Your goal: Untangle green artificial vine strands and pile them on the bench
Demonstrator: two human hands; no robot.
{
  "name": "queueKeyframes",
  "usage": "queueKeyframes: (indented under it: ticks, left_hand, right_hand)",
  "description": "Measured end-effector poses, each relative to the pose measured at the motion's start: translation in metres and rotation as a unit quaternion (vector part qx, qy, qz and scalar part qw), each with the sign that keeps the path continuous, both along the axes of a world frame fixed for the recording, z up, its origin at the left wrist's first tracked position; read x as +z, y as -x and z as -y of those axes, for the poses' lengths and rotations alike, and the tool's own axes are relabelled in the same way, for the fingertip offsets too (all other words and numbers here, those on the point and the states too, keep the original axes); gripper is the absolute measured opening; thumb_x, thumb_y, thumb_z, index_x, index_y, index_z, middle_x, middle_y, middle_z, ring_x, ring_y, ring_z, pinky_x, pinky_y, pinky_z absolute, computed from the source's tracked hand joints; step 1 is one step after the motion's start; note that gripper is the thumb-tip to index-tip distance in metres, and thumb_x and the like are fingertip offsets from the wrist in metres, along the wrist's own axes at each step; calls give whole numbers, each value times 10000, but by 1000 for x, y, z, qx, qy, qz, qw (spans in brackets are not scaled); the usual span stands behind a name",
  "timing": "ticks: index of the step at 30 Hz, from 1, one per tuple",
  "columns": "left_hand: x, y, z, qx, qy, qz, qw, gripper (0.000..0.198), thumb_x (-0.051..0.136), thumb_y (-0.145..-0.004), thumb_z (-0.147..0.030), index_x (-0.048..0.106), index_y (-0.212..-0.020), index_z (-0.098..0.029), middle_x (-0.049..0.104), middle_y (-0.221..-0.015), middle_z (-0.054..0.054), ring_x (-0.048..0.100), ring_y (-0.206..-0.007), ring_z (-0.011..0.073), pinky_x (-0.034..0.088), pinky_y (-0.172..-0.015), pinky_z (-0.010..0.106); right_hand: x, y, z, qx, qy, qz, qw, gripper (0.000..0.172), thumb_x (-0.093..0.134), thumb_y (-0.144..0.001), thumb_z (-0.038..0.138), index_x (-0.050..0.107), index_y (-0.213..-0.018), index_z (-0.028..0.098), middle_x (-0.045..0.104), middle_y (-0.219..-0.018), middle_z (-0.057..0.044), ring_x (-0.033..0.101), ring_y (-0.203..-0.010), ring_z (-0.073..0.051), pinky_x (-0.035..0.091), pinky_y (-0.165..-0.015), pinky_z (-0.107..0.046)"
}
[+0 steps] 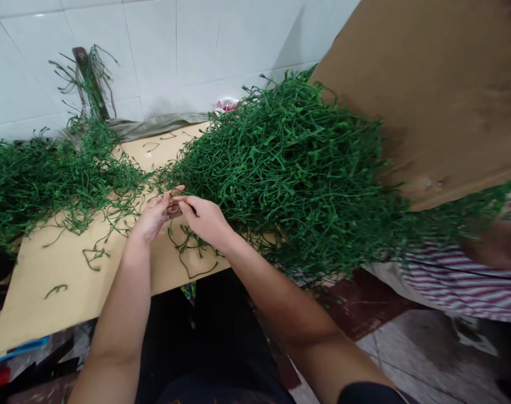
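My left hand [155, 216] is turned partly palm up over the tan board [167, 269], its thumb and fingers closed in a pinch. Beside it, my right hand [205, 220] comes in from the right with thumb and forefinger pressed together. The fingertips of both hands meet at a thin green plastic stem, mostly hidden by the fingers. Close by on the right rises a big heap of green plastic stems [289, 163] with small budded tips. Several loose stems [95, 255] lie on the board under and around my hands.
Another pile of green stems [49, 179] spreads at the left, with some hung over a dark upright post [89, 81]. A large brown cardboard sheet [441, 95] leans over the heap at right. A person in a striped top [457, 280] is at the right edge. White tiles [222, 39] line the wall.
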State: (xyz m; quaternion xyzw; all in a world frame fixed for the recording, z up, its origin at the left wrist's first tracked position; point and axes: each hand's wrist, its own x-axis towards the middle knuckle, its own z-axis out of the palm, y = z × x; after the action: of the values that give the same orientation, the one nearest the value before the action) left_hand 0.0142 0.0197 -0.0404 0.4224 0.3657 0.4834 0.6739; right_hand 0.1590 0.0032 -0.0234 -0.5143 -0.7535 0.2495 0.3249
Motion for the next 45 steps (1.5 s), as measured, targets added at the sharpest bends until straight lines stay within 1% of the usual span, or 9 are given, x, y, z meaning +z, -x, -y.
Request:
queueKeyframes:
  ticks: [6, 13, 17, 24, 29, 35, 37, 41, 45]
  left_hand:
    - [2, -16, 4, 32, -37, -113, 992, 355, 569, -798, -236, 458, -475, -135, 398, -430, -41, 317, -399, 35, 256, -392, 148]
    - [2, -20, 3, 10, 142, -56, 988, 277, 426, -869, -314, 542, -669, -161, 515, -517, 2, 454, -428, 97, 415, -454, 224]
    - [-1, -15, 2, 12, 112, -52, 992, 254, 518, -822, -339, 512, -644, -158, 514, -532, -10, 454, -447, 78, 374, -439, 182]
    - [-3, -19, 3, -31, -43, -96, 994, 256, 681, -701, -264, 510, -567, -128, 413, -478, -49, 352, -455, 38, 274, -449, 166]
    - [2, -25, 11, -43, -83, 0, 996, 372, 728, -630, -378, 463, -532, -135, 359, -468, -66, 307, -457, 32, 260, -462, 174]
    - [15, -31, 27, 21, -75, 170, 982, 397, 621, -751, -281, 308, -535, -165, 206, -464, -76, 279, -432, 48, 306, -488, 184]
    - [17, -34, 30, -6, -53, 180, 982, 360, 572, -790, -246, 317, -549, -165, 196, -470, -73, 276, -423, 50, 284, -467, 180]
    - [17, -33, 33, -62, -35, 134, 988, 247, 571, -788, -227, 423, -606, -152, 249, -465, -71, 302, -415, 51, 273, -449, 178]
    - [18, -25, 36, -60, -15, 82, 995, 215, 570, -789, -293, 486, -664, -139, 240, -456, -81, 254, -392, 39, 224, -419, 164]
  right_hand:
    - [-2, 4, -9, -54, -29, 83, 995, 309, 351, -882, 345, 499, -662, 187, 573, -632, -28, 465, -567, -127, 275, -570, -262]
    - [-12, 7, -12, -75, -154, 173, 970, 316, 304, -909, 295, 547, -759, 160, 610, -825, -115, 509, -807, -212, 334, -736, -306]
    - [-14, 6, -10, -53, -166, 187, 967, 290, 308, -896, 260, 546, -764, 161, 594, -864, -125, 488, -834, -220, 339, -752, -320]
    - [-5, -2, -10, -6, 15, -74, 997, 282, 394, -830, 243, 360, -555, 190, 395, -561, 7, 352, -550, -103, 297, -565, -259]
    - [9, -1, 1, 44, 248, -475, 843, 215, 497, -697, 235, 349, -547, 189, 196, -456, 92, 144, -422, -37, 151, -406, -186]
    - [38, -14, 8, 99, 207, -662, 713, 439, 529, -686, 272, 126, -532, 187, 105, -479, 74, 129, -441, -47, 152, -368, -161]
    - [48, -21, 10, 118, 164, -659, 725, 433, 527, -703, 272, 135, -541, 185, 111, -487, 70, 131, -446, -50, 157, -377, -162]
    - [50, -45, 22, 196, 128, -526, 818, 384, 556, -705, 274, 238, -509, 184, 203, -484, 72, 173, -436, -37, 163, -407, -187]
    - [42, -88, 40, 310, 171, -122, 927, 272, 555, -741, 322, 445, -551, 161, 380, -533, 38, 330, -491, -54, 270, -486, -225]
